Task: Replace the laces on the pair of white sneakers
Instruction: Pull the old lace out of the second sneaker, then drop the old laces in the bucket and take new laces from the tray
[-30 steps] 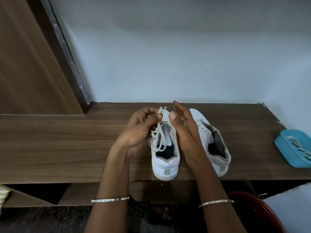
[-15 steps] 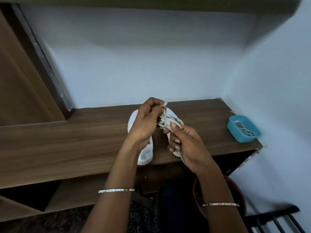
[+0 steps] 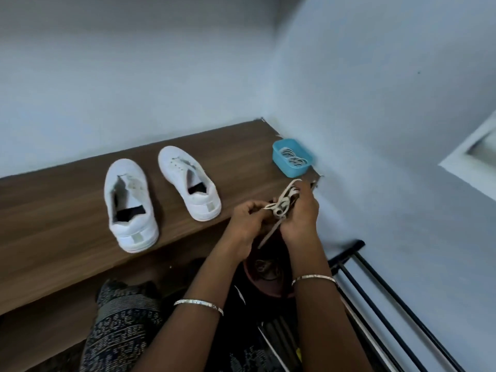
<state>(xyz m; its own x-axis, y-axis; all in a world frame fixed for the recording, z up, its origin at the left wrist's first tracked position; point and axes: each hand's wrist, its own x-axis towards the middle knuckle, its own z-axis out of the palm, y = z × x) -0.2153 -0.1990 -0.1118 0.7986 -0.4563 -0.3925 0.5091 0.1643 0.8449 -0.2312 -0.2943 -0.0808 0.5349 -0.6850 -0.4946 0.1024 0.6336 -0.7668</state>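
Note:
Two white sneakers stand side by side on the wooden shelf (image 3: 67, 210), heels toward me, both without laces: the left sneaker (image 3: 128, 205) and the right sneaker (image 3: 189, 181). To their right, off the shelf's front edge, both my hands hold a bunched off-white lace (image 3: 281, 205). My left hand (image 3: 248, 220) pinches one side of the bundle. My right hand (image 3: 302, 213) grips the other side, and a loose end hangs down between them.
A blue plastic tray (image 3: 279, 157) with coiled white laces sits at the shelf's right end by the wall corner. Below my hands is a dark red tub (image 3: 268, 288). A black metal rack (image 3: 381, 304) stands at the lower right. A lower wooden shelf lies in front.
Both hands have left the sneakers and moved right and down, carrying the bunched lace over the red tub. The view has swung right, so the sneakers now lie at the left.

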